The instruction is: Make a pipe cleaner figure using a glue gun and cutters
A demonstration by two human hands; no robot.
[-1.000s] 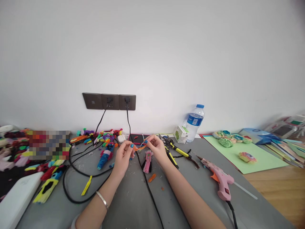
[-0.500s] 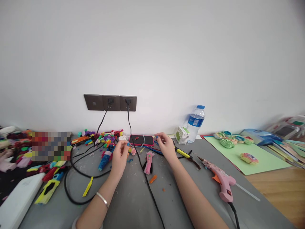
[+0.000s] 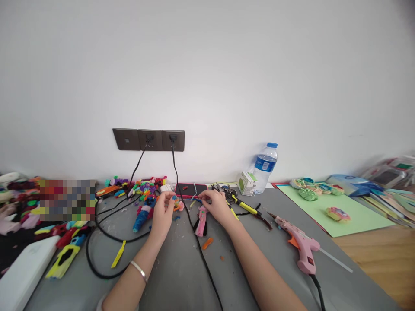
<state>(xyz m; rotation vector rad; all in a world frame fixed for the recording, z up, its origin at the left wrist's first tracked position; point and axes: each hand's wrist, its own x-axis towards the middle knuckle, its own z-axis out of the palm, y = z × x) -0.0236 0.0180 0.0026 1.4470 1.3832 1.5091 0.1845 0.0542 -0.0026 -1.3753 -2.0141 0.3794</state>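
My left hand (image 3: 163,216) is raised over the left-middle of the grey table, thumb and fingertips pinched together; whatever they hold is too small to make out. Just right of its fingertips lies a small orange-pink fuzzy piece (image 3: 178,204). My right hand (image 3: 218,206) is closed at the near edge of a phone (image 3: 191,190) with a pink-red case, fingertips by thin blue stems; what is in them is hidden. A light twisted stem (image 3: 195,188) crosses the phone. Below the right fingertips lies a pink fuzzy figure (image 3: 201,222). A blue fuzzy figure (image 3: 141,219) lies left of my left hand.
Yellow-handled pliers (image 3: 243,204) lie beyond my right wrist, near a small box (image 3: 247,183) and a water bottle (image 3: 266,168). A pink glue gun (image 3: 300,242) rests at right. Black cords (image 3: 207,270) cross the table. A white device (image 3: 29,276) sits at left.
My right hand has moved left and slightly down, from beside the phone's right end to its near edge, uncovering the pliers. My left hand has hardly moved.
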